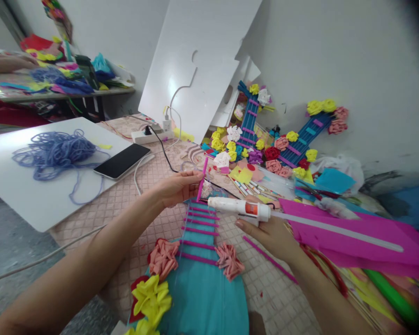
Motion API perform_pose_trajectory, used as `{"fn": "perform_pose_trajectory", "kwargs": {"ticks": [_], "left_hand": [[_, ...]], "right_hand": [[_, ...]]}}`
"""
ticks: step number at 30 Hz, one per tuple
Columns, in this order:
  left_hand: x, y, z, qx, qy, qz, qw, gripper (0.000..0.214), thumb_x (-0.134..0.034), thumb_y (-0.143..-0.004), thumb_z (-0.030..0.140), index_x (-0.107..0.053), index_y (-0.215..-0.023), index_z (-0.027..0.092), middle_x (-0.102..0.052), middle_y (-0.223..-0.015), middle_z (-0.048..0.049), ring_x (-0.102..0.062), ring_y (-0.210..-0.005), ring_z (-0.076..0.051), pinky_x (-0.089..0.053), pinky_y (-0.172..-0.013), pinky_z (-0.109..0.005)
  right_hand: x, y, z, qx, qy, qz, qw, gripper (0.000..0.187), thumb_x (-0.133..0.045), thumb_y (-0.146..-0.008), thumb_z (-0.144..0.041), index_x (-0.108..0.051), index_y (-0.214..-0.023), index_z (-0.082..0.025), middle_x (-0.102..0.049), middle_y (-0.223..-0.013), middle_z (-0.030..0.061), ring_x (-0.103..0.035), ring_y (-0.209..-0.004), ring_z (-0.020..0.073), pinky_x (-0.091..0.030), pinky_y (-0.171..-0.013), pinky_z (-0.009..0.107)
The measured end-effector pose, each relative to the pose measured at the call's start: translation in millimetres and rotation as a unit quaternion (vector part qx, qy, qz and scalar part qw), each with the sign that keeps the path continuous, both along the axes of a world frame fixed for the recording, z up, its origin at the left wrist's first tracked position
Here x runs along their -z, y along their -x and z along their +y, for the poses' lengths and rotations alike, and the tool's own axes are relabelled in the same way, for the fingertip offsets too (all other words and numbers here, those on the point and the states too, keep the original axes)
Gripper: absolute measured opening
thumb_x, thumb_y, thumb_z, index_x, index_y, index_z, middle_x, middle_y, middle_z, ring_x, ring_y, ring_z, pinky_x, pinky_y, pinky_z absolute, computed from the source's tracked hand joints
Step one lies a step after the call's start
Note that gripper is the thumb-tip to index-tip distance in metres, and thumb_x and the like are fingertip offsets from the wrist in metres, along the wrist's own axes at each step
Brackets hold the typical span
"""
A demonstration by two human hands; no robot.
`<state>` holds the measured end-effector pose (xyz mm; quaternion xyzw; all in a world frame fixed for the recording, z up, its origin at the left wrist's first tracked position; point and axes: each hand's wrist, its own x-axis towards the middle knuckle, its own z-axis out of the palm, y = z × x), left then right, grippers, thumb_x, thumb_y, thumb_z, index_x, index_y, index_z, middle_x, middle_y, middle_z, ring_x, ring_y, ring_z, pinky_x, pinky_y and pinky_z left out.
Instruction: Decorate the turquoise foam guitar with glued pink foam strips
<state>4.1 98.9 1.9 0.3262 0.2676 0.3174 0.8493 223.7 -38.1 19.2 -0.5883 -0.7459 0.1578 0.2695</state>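
Observation:
My left hand (183,187) pinches a short pink strip (203,179), held upright above the far end of a turquoise guitar-shaped piece (209,288). In my right hand (270,235) is a white hot glue gun (233,206), its nozzle pointing left close to the strip's lower end. A long translucent glue stick (338,230) sticks out of its back. Several pink strips (199,230) lie like rungs across the piece's neck. Salmon fabric flowers (163,258) sit on both sides of the neck, and a yellow flower (152,298) is lower left. Another pink strip (268,258) lies right of the piece.
A phone (123,160) and tangled blue yarn (56,151) rest on a white board (31,200) at left. Behind stand a power strip (152,136) and flower-trimmed blue guitar shapes (303,139). Magenta sheets (380,223) lie right. Another person's arm (7,63) shows far left.

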Motion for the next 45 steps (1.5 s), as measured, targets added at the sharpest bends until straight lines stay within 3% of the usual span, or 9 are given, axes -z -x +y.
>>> {"fn": "perform_pose_trajectory", "kwargs": {"ticks": [6, 11, 15, 24, 33, 40, 45], "left_hand": [[0.6, 0, -1, 0.007, -0.003, 0.000, 1.000, 0.008, -0.067, -0.080, 0.009, -0.062, -0.074, 0.011, -0.067, -0.066, -0.0011, -0.065, -0.056, -0.008, -0.052, -0.057, -0.017], [2.1, 1, 0, 0.025, -0.005, 0.002, 1.000, 0.007, -0.066, -0.081, 0.010, -0.063, -0.075, 0.011, -0.068, -0.068, -0.0026, -0.065, -0.058, -0.011, -0.053, -0.055, -0.019], [3.2, 0, 0, 0.033, -0.003, 0.001, 0.999, 0.009, -0.064, -0.082, 0.009, -0.062, -0.074, 0.011, -0.068, -0.068, -0.0024, -0.065, -0.057, -0.010, -0.053, -0.055, -0.019], [5.4, 0, 0, 0.048, -0.009, -0.005, 0.999, 0.007, -0.065, -0.081, 0.009, -0.063, -0.075, 0.011, -0.068, -0.067, -0.0023, -0.064, -0.056, -0.009, -0.052, -0.055, -0.017], [5.9, 1, -2, 0.069, -0.024, -0.010, 0.997, 0.006, -0.069, -0.079, 0.011, -0.063, -0.076, 0.011, -0.067, -0.067, -0.0017, -0.064, -0.058, -0.010, -0.052, -0.055, -0.018], [7.1, 2, -2, 0.083, -0.034, -0.009, 0.996, 0.010, -0.072, -0.076, 0.013, -0.062, -0.076, 0.010, -0.066, -0.068, -0.0025, -0.064, -0.060, -0.010, -0.052, -0.057, -0.018], [4.9, 2, -4, 0.092, -0.041, -0.010, 0.995, 0.013, -0.074, -0.074, 0.014, -0.063, -0.077, 0.010, -0.066, -0.068, -0.0019, -0.063, -0.059, -0.009, -0.051, -0.057, -0.017]], "right_hand": [[1.0, 0, 2, 0.016, -0.007, 0.014, 1.000, 0.028, -0.054, -0.086, -0.049, -0.062, -0.093, -0.023, -0.069, -0.088, 0.0040, -0.063, -0.084, 0.0245, -0.050, -0.075, 0.034], [-0.6, 1, 7, 0.006, -0.014, 0.035, 0.999, 0.034, -0.052, -0.087, -0.050, -0.064, -0.104, -0.023, -0.068, -0.107, 0.0066, -0.060, -0.105, 0.0282, -0.046, -0.091, 0.040], [-2.8, 2, 11, 0.010, -0.020, 0.047, 0.999, 0.036, -0.051, -0.086, -0.052, -0.066, -0.098, -0.022, -0.069, -0.101, 0.0078, -0.061, -0.102, 0.0296, -0.046, -0.091, 0.043], [-3.3, 1, 19, 0.015, -0.044, 0.052, 0.998, 0.037, -0.051, -0.088, -0.050, -0.062, -0.111, -0.024, -0.069, -0.105, 0.0073, -0.057, -0.110, 0.0310, -0.042, -0.097, 0.045], [-1.5, -3, 28, -0.008, -0.039, 0.088, 0.995, 0.030, -0.051, -0.089, -0.045, -0.069, -0.090, -0.022, -0.073, -0.078, 0.0034, -0.067, -0.088, 0.0285, -0.048, -0.092, 0.043], [-6.7, -1, 32, 0.003, -0.071, 0.102, 0.992, 0.033, -0.051, -0.090, -0.042, -0.066, -0.111, -0.023, -0.074, -0.094, 0.0047, -0.062, -0.107, 0.0295, -0.046, -0.096, 0.043], [-7.1, -5, 36, 0.015, -0.092, 0.086, 0.992, 0.034, -0.049, -0.091, -0.043, -0.066, -0.111, -0.022, -0.074, -0.091, 0.0059, -0.062, -0.107, 0.0294, -0.043, -0.098, 0.044]]}}
